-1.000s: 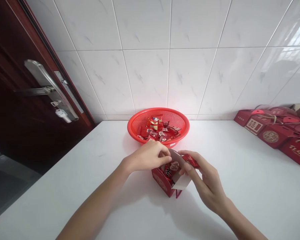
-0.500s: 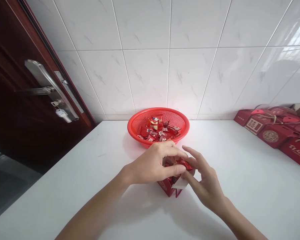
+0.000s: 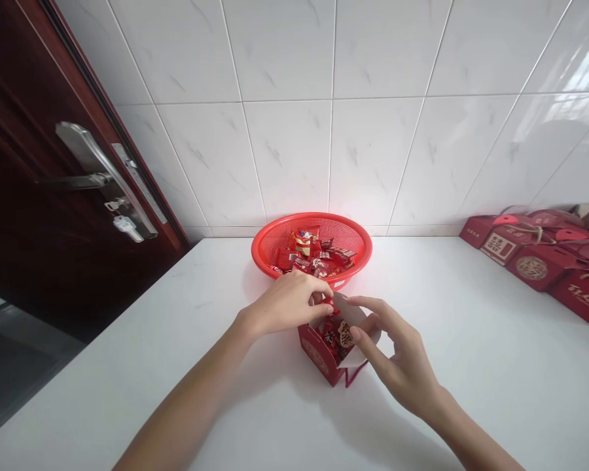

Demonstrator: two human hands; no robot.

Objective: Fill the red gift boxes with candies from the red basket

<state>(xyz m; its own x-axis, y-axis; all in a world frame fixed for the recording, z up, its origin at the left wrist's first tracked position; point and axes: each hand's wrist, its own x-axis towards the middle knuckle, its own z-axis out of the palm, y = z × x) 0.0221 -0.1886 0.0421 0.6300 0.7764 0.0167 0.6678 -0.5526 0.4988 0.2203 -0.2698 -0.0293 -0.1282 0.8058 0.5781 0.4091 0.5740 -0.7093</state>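
A small red paper candy box [image 3: 317,352] stands open on the white tabletop, with red-wrapped candies [image 3: 332,337] inside and its pale inner flaps raised. My left hand [image 3: 289,301] is over the box's far left side, thumb and fingers pinched on a red-wrapped candy [image 3: 330,306]. At the right side of the box, my right hand [image 3: 397,347] grips its flap, the thumb over the opening and the index finger along the far rim. Its other fingers are partly hidden. A red cord handle [image 3: 356,374] hangs at the box's near right side.
Behind the box, a red plastic colander [image 3: 258,252] holds many wrapped candies. Several red gift boxes [image 3: 537,265] are grouped at the right by the tiled wall [image 3: 289,157]. On the left is a dark red door [image 3: 24,196] with keys [image 3: 126,226] in its lock.
My left hand has moved left and slightly away from me, uncovering the box's inside, with a red candy at its fingertips. My right hand stays at the box's right side.
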